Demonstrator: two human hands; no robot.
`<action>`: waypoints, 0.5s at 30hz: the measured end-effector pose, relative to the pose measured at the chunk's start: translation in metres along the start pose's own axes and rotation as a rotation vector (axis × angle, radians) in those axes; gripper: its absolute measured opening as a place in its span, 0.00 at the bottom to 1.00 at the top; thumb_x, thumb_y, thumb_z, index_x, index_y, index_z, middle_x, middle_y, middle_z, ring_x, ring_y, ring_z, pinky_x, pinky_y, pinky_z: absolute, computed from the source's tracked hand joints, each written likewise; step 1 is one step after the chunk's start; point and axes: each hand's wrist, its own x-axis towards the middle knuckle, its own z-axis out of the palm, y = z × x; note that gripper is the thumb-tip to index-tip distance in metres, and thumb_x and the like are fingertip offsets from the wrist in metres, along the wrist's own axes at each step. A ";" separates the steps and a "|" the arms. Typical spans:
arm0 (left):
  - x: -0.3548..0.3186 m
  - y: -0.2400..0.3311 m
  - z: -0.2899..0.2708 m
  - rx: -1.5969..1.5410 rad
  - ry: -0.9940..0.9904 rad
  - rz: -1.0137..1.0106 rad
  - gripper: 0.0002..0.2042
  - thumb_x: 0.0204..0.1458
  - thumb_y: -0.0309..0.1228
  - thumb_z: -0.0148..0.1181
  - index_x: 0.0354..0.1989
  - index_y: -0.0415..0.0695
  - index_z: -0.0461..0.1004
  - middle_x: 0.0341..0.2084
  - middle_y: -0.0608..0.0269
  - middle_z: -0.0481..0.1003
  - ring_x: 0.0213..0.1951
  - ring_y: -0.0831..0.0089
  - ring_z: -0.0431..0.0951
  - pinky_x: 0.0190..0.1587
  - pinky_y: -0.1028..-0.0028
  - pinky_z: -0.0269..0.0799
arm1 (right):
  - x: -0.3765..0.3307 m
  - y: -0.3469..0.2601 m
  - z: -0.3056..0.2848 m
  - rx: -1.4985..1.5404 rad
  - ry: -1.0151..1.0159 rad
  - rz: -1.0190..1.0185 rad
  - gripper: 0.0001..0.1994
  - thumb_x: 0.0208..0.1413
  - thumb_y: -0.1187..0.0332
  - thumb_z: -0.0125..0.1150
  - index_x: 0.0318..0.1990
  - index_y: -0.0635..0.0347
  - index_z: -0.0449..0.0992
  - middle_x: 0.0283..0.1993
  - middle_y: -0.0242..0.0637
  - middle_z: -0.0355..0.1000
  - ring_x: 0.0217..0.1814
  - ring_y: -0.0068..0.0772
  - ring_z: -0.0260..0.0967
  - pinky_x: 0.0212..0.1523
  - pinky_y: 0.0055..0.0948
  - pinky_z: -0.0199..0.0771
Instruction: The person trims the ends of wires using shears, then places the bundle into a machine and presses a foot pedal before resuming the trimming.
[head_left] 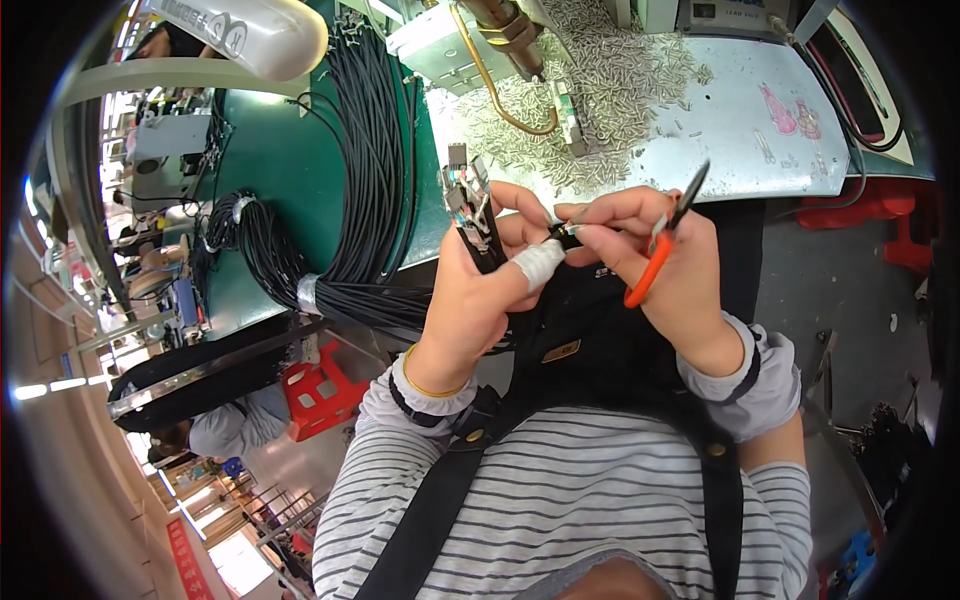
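Note:
My left hand (465,300), with white tape round its thumb, is closed on several black cables. Their stripped ends and small metal connectors (465,195) stick up above its fingers. My right hand (675,285) holds orange-handled scissors (650,270) tucked in its palm, with the dark pointed blade up past the fingers. Its thumb and forefinger pinch the fine coloured wires (568,230) at a cable end, right against my left fingertips. What exactly lies between the fingertips is partly hidden.
Ahead, a machine head (510,45) stands over a pale metal tray (730,170) strewn with small metal pieces (620,100). Thick bundles of black cable (370,130) lie on the green table (265,150) at left. Red stools (325,390) stand on both sides, and another person (240,420) sits at far left.

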 end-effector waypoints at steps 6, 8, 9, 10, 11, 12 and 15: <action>0.004 -0.020 0.001 0.948 0.168 0.580 0.07 0.41 0.16 0.52 0.30 0.37 0.65 0.23 0.67 0.68 0.20 0.89 0.63 0.17 0.90 0.52 | 0.004 0.008 -0.006 -0.179 -0.041 -0.034 0.05 0.49 0.79 0.52 0.35 0.69 0.68 0.38 0.45 0.71 0.33 0.21 0.69 0.31 0.17 0.70; 0.002 -0.018 0.003 0.778 0.192 0.466 0.08 0.41 0.16 0.53 0.31 0.37 0.66 0.23 0.66 0.68 0.20 0.88 0.64 0.18 0.89 0.54 | 0.005 0.007 -0.005 -0.080 -0.029 0.040 0.05 0.49 0.79 0.52 0.35 0.68 0.68 0.37 0.44 0.71 0.35 0.20 0.69 0.32 0.17 0.70; 0.002 -0.014 0.008 0.608 0.213 0.352 0.08 0.41 0.16 0.54 0.31 0.37 0.66 0.24 0.66 0.69 0.21 0.88 0.65 0.19 0.89 0.56 | 0.004 0.005 -0.005 -0.079 -0.029 0.040 0.05 0.49 0.79 0.52 0.35 0.68 0.68 0.37 0.44 0.71 0.35 0.20 0.69 0.32 0.17 0.70; 0.002 -0.011 0.010 0.438 0.234 0.239 0.08 0.41 0.16 0.54 0.31 0.36 0.66 0.24 0.66 0.69 0.21 0.87 0.65 0.20 0.89 0.58 | 0.004 0.000 -0.005 -0.054 -0.026 0.084 0.04 0.50 0.79 0.52 0.34 0.68 0.68 0.37 0.43 0.71 0.35 0.21 0.69 0.33 0.17 0.69; 0.002 -0.011 0.010 0.438 0.234 0.239 0.08 0.41 0.16 0.54 0.31 0.36 0.66 0.24 0.66 0.69 0.21 0.87 0.65 0.20 0.89 0.58 | 0.003 -0.004 -0.004 -0.029 -0.024 0.127 0.04 0.50 0.79 0.52 0.34 0.68 0.68 0.37 0.43 0.72 0.35 0.21 0.69 0.33 0.17 0.69; 0.002 -0.012 0.010 0.378 0.217 0.220 0.07 0.41 0.16 0.55 0.30 0.36 0.67 0.25 0.65 0.71 0.23 0.85 0.68 0.24 0.87 0.61 | 0.002 -0.006 -0.004 -0.004 -0.021 0.170 0.04 0.50 0.79 0.51 0.33 0.68 0.67 0.36 0.42 0.72 0.36 0.21 0.69 0.34 0.17 0.69; 0.002 -0.012 0.011 0.257 0.184 0.182 0.06 0.41 0.16 0.56 0.29 0.35 0.69 0.26 0.64 0.73 0.28 0.82 0.72 0.31 0.83 0.67 | -0.001 0.008 -0.003 -0.270 0.019 -0.053 0.07 0.43 0.78 0.55 0.33 0.68 0.69 0.31 0.41 0.71 0.31 0.25 0.70 0.30 0.19 0.68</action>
